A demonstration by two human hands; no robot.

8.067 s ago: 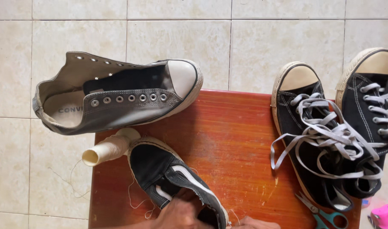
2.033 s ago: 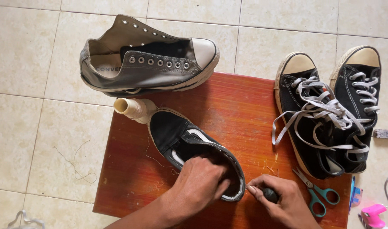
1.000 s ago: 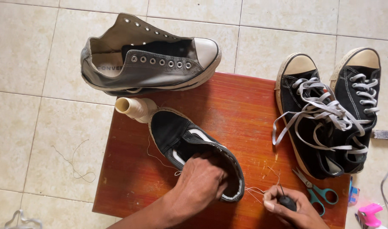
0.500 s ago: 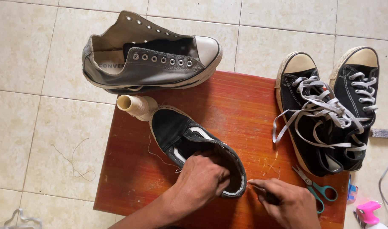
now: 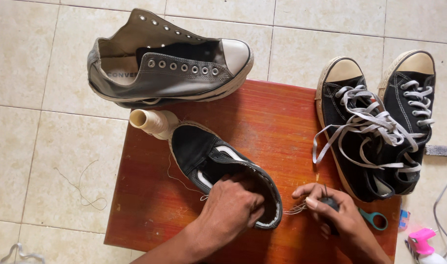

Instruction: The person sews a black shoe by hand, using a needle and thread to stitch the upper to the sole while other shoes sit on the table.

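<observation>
A black slip-on shoe with a white stripe (image 5: 209, 154) lies on a reddish wooden stool (image 5: 262, 127). My left hand (image 5: 232, 205) presses down on the shoe's heel end, fingers curled over its rim. My right hand (image 5: 331, 212) grips a small dark-handled awl (image 5: 327, 200) just right of the heel, with pale thread (image 5: 296, 209) running from it to the shoe's sole edge. A cream spool of thread (image 5: 150, 122) lies by the shoe's toe.
A grey lace-less sneaker (image 5: 169, 68) lies on its side at the stool's far left corner. A black laced pair (image 5: 380, 122) sits at the right edge. Teal-handled scissors (image 5: 374, 218) lie beside my right hand. Loose thread (image 5: 81, 188) and a pink bottle (image 5: 421, 242) rest on the tiled floor.
My right hand has come back in toward the shoe's heel with the awl after pulling thread outward to the right. My left hand stays on the shoe.
</observation>
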